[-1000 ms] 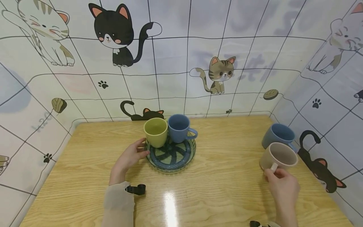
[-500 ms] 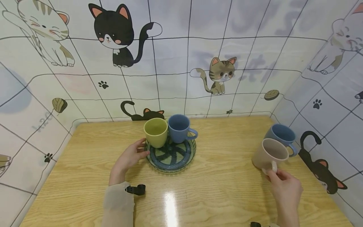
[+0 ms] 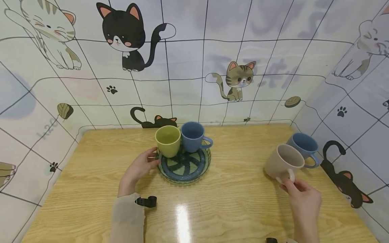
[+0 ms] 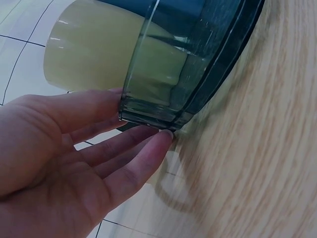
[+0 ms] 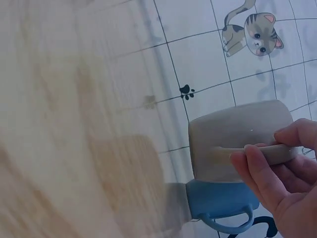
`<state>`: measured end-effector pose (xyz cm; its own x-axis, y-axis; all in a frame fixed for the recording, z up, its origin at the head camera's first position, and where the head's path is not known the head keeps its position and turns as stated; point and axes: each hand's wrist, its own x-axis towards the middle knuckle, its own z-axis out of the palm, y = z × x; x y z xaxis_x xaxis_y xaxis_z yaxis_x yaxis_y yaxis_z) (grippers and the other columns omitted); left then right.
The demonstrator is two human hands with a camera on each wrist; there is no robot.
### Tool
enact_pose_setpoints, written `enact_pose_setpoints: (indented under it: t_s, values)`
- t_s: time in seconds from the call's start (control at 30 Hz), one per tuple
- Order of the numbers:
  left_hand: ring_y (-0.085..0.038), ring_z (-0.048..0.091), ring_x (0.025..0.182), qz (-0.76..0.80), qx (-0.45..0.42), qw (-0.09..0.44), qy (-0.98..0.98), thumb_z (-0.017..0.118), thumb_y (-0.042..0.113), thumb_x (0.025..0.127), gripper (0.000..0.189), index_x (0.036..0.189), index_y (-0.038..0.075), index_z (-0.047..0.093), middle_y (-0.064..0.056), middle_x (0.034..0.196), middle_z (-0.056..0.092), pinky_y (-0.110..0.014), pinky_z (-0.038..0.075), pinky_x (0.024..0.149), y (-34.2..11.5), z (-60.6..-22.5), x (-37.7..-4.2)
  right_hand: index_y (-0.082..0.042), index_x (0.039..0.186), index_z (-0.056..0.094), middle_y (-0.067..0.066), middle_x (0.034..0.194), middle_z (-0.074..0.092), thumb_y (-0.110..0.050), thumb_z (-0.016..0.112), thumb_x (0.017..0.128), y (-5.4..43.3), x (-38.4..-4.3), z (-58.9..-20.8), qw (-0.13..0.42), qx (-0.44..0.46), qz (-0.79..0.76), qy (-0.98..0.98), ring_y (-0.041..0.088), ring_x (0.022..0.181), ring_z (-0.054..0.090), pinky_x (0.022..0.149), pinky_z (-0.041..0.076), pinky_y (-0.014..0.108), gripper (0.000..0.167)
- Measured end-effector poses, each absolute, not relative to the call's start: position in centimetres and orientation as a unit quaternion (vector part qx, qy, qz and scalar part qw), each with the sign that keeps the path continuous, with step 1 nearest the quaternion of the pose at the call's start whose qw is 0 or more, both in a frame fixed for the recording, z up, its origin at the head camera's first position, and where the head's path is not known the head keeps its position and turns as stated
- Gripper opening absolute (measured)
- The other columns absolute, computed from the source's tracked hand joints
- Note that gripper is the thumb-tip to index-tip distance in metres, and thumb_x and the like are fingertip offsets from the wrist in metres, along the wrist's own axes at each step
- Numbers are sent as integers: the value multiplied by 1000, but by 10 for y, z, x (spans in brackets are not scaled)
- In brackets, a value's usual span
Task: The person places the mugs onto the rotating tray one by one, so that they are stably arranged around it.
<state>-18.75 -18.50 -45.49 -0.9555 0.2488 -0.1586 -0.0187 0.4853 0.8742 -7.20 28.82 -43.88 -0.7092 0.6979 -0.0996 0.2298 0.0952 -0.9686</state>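
Observation:
My right hand (image 3: 304, 199) pinches the handle of a beige mug (image 3: 281, 163). In the right wrist view the mug (image 5: 237, 131) hangs tilted above the table, thumb and fingertips on its handle. A blue mug (image 3: 304, 145) stands just behind it. My left hand (image 3: 139, 168) touches the left edge of a round glass dish (image 3: 182, 180) with a dark blue spoke pattern. Its fingers (image 4: 143, 158) lie nearly straight against the dish's outer wall in the left wrist view. Inside the dish, a yellow-green mug (image 3: 167, 145) and another blue mug (image 3: 192, 138) stand upright side by side.
The wooden table (image 3: 234, 202) meets a cat-patterned sheet (image 3: 188, 67) at the back and both sides. The second blue mug stands close to the right-hand sheet. Bare wood lies between the dish and the beige mug.
My right hand has carried the beige mug to the left, tilting it and moving it away from the blue mug at the right. The left hand and dish have stayed in place.

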Motion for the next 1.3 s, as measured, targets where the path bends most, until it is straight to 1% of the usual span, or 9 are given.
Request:
enact_pose_setpoints:
  t_s: [0.43,0.53,0.7,0.77,0.83,0.93,1.0,1.2,1.3]
  values:
    - [-43,47,126,503,64,130,852,55,6,99,61,152,-3,27,-29,141,44,-50,48,96,-185,-458,-190,11,103,71,1,78,73,-3,76,84,261,-70,-417,215,-277,657,-667,10,67,71,67,55,16,24]
    - [-44,46,127,504,62,133,851,56,7,98,62,152,-2,26,-29,141,43,-50,47,97,-185,-459,-190,13,102,70,5,81,73,0,75,83,253,-72,-414,220,-249,664,-670,13,70,72,69,56,20,23]
    - [-43,45,128,510,59,137,847,56,7,98,63,153,-1,25,-28,142,42,-50,47,97,-186,-458,-191,10,104,71,3,83,74,-6,76,85,239,-75,-406,199,-235,643,-702,12,74,72,77,53,15,25]
    - [-43,46,128,510,61,137,847,56,7,98,63,153,-1,26,-28,142,42,-50,47,97,-186,-458,-190,7,104,72,3,85,74,-11,77,86,233,-74,-404,185,-232,625,-722,11,76,71,87,50,19,27]
    - [-43,46,127,511,63,137,846,56,7,98,64,153,-1,25,-28,142,42,-50,48,96,-186,-458,-190,5,105,72,3,86,74,-15,76,87,227,-75,-402,178,-223,611,-739,10,78,71,89,48,21,27]
    - [-43,46,127,513,66,137,845,56,6,97,64,153,-2,25,-29,142,42,-49,48,95,-186,-458,-190,4,102,74,5,86,74,-17,76,88,218,-76,-402,176,-206,594,-757,11,79,71,86,48,22,25]
    - [-43,46,127,515,67,137,843,56,5,97,65,153,-2,24,-29,141,42,-49,48,95,-186,-459,-190,3,98,74,7,84,74,-16,75,88,211,-78,-403,181,-190,588,-765,12,78,71,78,50,17,22]
    - [-44,43,130,512,71,134,846,55,4,97,65,153,-2,23,-30,142,41,-52,45,98,-185,-460,-191,1,93,75,11,83,74,-15,75,88,195,-82,-403,184,-127,572,-789,13,78,71,78,49,18,17]
    - [-44,40,132,514,76,132,844,55,4,97,65,153,-3,23,-31,143,41,-53,43,100,-185,-461,-191,0,90,76,11,82,73,-15,75,88,187,-84,-403,187,-97,573,-792,15,76,71,75,51,18,15]
